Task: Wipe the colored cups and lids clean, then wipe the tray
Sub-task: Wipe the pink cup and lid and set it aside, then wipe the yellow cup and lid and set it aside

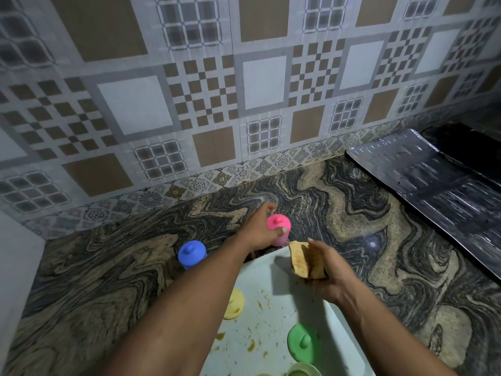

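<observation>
My left hand (261,229) grips a pink lidded cup (280,230) standing on the counter just beyond the far edge of the pale tray (282,294). In my right hand (325,272) I hold a folded yellow-brown cloth (303,260) above the tray's far corner. A blue lidded cup (192,254) stands on the counter to the left of my left forearm. On the stained tray lie a yellow lid (235,303), partly hidden by my left arm, and a green lid (305,341). A pale green cup (303,370) shows at the bottom edge.
The swirled granite counter (108,267) runs to a tiled wall (244,104) behind. A dark ribbed mat (433,180) lies at the right. A white wall edge (19,267) borders the counter on the left.
</observation>
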The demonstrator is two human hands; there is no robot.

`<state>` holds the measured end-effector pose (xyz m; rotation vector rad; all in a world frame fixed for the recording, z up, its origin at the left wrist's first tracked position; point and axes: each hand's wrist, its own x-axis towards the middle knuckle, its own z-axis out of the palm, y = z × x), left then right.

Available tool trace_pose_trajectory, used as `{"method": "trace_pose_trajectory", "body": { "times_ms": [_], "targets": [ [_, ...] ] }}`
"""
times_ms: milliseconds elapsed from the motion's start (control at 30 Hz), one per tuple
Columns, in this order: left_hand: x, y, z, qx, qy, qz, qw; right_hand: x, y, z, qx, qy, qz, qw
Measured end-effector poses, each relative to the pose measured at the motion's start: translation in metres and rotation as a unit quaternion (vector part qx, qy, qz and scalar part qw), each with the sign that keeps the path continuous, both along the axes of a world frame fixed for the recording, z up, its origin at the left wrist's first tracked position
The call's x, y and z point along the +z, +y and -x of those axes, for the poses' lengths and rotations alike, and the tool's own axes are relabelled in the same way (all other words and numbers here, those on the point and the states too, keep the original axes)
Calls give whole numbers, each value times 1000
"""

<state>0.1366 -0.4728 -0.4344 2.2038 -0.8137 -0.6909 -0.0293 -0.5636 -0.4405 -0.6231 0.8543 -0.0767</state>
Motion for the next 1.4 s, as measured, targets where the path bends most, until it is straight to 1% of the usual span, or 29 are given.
{"method": "trace_pose_trajectory", "body": {
  "times_ms": [100, 167, 200, 267, 300, 400, 467, 567, 667, 767, 833, 933, 967, 1033, 1100, 1133, 1167, 1200, 1233, 1267, 1300, 1333, 1367, 1400],
  "targets": [
    [11, 14, 6, -13, -50, -30, 998, 8, 3, 9, 0, 8, 14, 1000],
    [21, 27, 15, -24, -75, -26, 997, 15, 9, 15, 5, 10, 20, 1000],
    [28, 37, 23, -30, -74, -23, 997, 18, 14, 18, 9, 8, 24, 1000],
    [38, 55, 40, -50, -40, -35, 997, 24, 23, 24, 25, -5, 33, 999],
    [41, 67, 50, -60, -22, -60, 996, 28, 28, 28, 37, -11, 44, 998],
    [42, 97, 68, -102, 22, -179, 978, 33, 40, 37, 54, -11, 74, 996],
    [40, 115, 81, -119, 68, -234, 962, 34, 48, 45, 61, -7, 79, 995],
    [38, 135, 106, -114, 108, -263, 952, 35, 57, 57, 92, -15, 77, 993],
    [30, 149, 127, -109, 93, -271, 952, 33, 62, 70, 108, -5, 82, 991],
    [21, 159, 141, -97, 75, -248, 961, 32, 65, 86, 107, -8, 79, 991],
    [17, 162, 147, -97, 34, -232, 967, 31, 66, 99, 102, -7, 82, 991],
    [15, 165, 151, -81, -62, -197, 975, 25, 66, 111, 93, 9, 118, 989],
    [17, 166, 150, -70, -79, -178, 978, 24, 67, 112, 83, 13, 134, 987],
    [25, 169, 147, -42, -85, -133, 987, 29, 70, 114, 56, 14, 189, 980],
    [37, 171, 141, -5, -67, -78, 995, 39, 74, 112, 21, -9, 283, 959],
    [45, 171, 137, 12, -59, -53, 997, 46, 79, 112, 4, -28, 343, 939],
    [53, 170, 133, 26, -60, -35, 997, 54, 85, 112, -13, -47, 415, 909],
    [59, 169, 129, 37, -66, -22, 997, 61, 92, 113, -21, -62, 492, 868],
    [66, 166, 126, 45, -73, -8, 996, 66, 100, 114, -14, -78, 559, 826],
    [73, 162, 123, 51, -81, 7, 995, 68, 109, 111, 3, -96, 605, 791],
    [78, 157, 121, 53, -87, 23, 995, 68, 118, 108, 30, -118, 630, 767],
    [83, 152, 119, 54, -94, 39, 993, 66, 127, 103, 58, -140, 644, 750],
    [86, 148, 117, 52, -104, 51, 992, 64, 135, 99, 83, -157, 650, 739],
    [89, 145, 114, 51, -115, 60, 990, 62, 140, 95, 92, -165, 646, 740]
  ]
}}
